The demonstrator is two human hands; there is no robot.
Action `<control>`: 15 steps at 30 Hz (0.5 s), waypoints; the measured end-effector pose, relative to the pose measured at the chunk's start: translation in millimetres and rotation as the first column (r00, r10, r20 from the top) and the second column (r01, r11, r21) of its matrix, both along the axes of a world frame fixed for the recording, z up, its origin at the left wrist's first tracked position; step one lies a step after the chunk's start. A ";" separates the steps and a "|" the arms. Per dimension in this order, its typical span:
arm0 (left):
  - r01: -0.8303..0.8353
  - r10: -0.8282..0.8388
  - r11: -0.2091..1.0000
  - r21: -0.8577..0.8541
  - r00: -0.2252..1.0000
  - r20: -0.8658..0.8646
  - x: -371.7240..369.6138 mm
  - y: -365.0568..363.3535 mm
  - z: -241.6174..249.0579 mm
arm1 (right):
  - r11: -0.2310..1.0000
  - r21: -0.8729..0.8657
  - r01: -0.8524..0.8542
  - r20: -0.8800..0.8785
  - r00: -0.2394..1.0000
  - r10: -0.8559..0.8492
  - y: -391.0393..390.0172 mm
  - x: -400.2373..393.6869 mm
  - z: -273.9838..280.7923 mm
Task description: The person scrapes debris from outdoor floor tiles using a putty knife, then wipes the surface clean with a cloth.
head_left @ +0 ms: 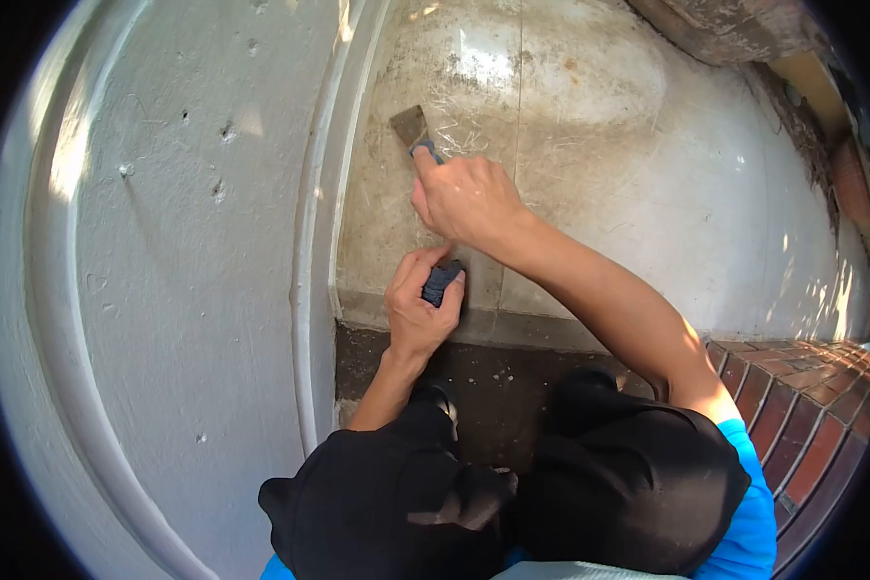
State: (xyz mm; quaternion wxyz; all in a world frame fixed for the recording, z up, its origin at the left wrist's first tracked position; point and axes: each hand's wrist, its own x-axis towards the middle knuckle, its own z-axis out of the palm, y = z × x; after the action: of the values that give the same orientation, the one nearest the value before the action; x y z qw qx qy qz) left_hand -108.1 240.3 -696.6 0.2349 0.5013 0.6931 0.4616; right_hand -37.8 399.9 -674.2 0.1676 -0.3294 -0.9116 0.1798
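On the far left stands a broad white-painted wall panel (164,242), pitted with small holes, and along its right edge runs a rounded white moulding strip (311,290) from top to bottom. Right of the strip lies the scratched, off-white tiled wall surface (590,174), crossed by thin grout lines and marked with fine scrape lines, with a glare patch near the top.

The left hand (418,311) is low on this surface, just above the grey ledge (512,329) at the wall's foot. Its fingers are curled and clamped on a small dark blue-grey block (442,282), which is pressed flat against the tile; the thumb lies along the block's left side and the fingertips wrap its right side.

Just above and slightly right, the right hand (466,198) closes its fingers around the blue handle of a flat metal scraper (411,128). The index finger stretches up along the handle, and the dull, square blade points up and to the left, its edge lying on the tile close to the moulding strip. The two hands are near each other, the right wrist crossing just above the left fingers.

Below are dark ground (493,387) and the person's knees in black trousers (512,483). At the far right a red brick paving (802,406) runs along the wall's base.
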 end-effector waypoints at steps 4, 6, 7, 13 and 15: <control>0.060 -0.060 0.998 -0.007 0.998 -0.009 -0.8 -4.9 7.9 | 1.000 -0.029 0.005 0.017 1.000 -0.005 -1.2 3.5 6.4; 0.045 -0.045 0.998 -0.033 0.999 0.000 -7.8 -11.8 7.9 | 0.997 -0.072 -0.016 0.097 0.995 0.023 -35.5 21.9 21.3; 0.034 -0.034 0.998 -0.049 0.999 0.003 -10.9 -16.6 6.9 | 0.995 -0.099 -0.024 0.140 0.989 0.038 -46.3 26.9 27.9; 0.075 -0.073 0.997 -0.036 0.996 0.046 0.9 -17.2 2.3 | 1.000 -0.028 -0.002 0.020 1.000 0.002 18.3 -9.0 12.9; 0.123 -0.122 0.992 -0.037 0.992 0.036 1.9 -17.1 4.2 | 1.000 -0.021 -0.009 0.035 0.999 0.009 44.3 -19.4 5.6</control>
State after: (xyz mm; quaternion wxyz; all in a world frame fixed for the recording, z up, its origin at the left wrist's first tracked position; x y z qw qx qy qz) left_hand -106.3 223.2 -692.4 0.2843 0.5303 0.6660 0.4409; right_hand -57.2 444.2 -668.6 0.1471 -0.3302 -0.9140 0.1842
